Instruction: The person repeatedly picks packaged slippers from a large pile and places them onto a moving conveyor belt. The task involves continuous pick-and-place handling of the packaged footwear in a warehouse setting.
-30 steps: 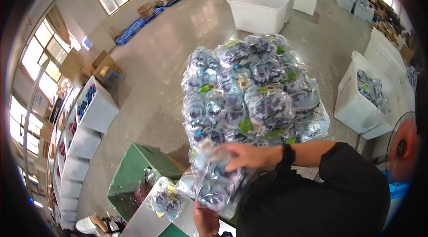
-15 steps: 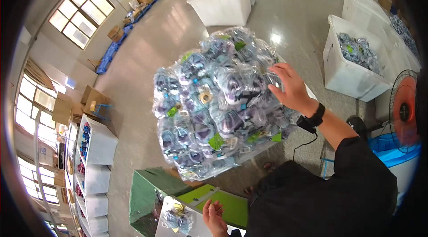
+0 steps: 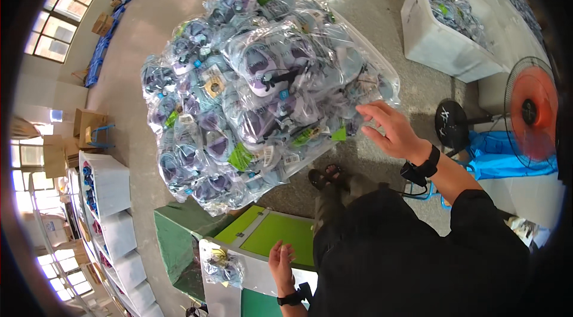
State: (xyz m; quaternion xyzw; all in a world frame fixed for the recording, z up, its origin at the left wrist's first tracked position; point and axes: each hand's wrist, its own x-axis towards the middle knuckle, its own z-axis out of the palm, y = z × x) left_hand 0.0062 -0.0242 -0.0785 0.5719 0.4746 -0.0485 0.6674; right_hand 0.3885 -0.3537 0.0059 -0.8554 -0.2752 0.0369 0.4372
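A tall heap of clear plastic bags holding pale blue and purple slippers (image 3: 256,72) fills the middle, with green tags showing through. It rises above a white bin (image 3: 382,72), of which only the right rim shows. Beside the heap's lower right side, my right hand (image 3: 391,132) hovers with fingers apart and nothing in it. My left hand (image 3: 282,262) is raised low in the view, its fingers loosely bent and apart, with nothing visible in them. Left of it, a bagged pair of slippers with a yellow part (image 3: 222,266) lies on a white surface (image 3: 259,263). Both wrists wear black straps.
A green bin (image 3: 179,251) and a lime-green panel (image 3: 280,236) stand near my left hand. To the right are a standing fan (image 3: 531,111), a blue plastic sheet (image 3: 495,155) and a white bin of bagged goods (image 3: 418,36). White bins (image 3: 107,186) line the left.
My view has shifted, so the heap sits higher and further left. My right hand has come away from the heap's right side. More of my left forearm shows.
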